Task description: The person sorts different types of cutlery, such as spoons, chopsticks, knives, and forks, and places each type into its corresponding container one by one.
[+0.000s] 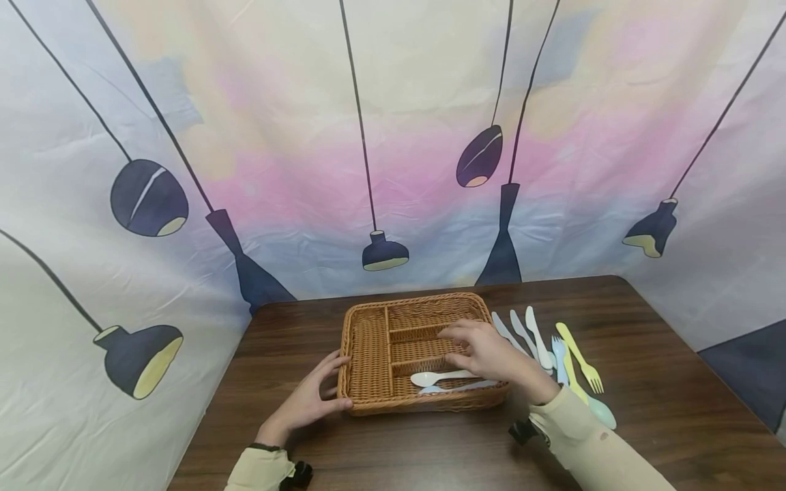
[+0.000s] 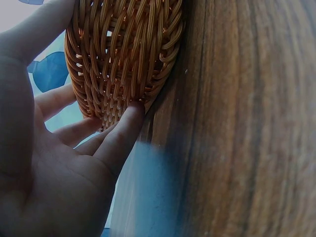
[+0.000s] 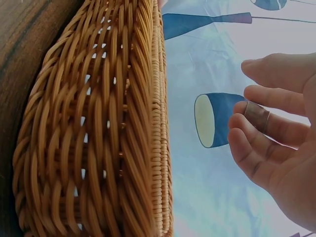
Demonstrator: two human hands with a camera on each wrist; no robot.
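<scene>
A wicker cutlery basket (image 1: 368,354) with several compartments sits on the table. My left hand (image 1: 310,395) touches its left end near the front corner, fairly straight fingertips resting against the woven wall (image 2: 123,49). Above the right part of the basket hovers my right hand (image 1: 482,348), its fingers loosely bent and holding nothing. The right wrist view shows that bare hand (image 3: 276,128) beside the rim. In the front compartment lie a white spoon (image 1: 432,378) and a pale blue piece of cutlery (image 1: 473,387), partly hidden by the hand and rim.
Right of the basket lie several white knives (image 1: 535,337), a pale blue fork (image 1: 560,358), a yellow fork (image 1: 580,358) and a pale green spoon (image 1: 602,412). The dark wooden table (image 1: 393,450) backs onto a cloth (image 1: 295,170) printed with lamps.
</scene>
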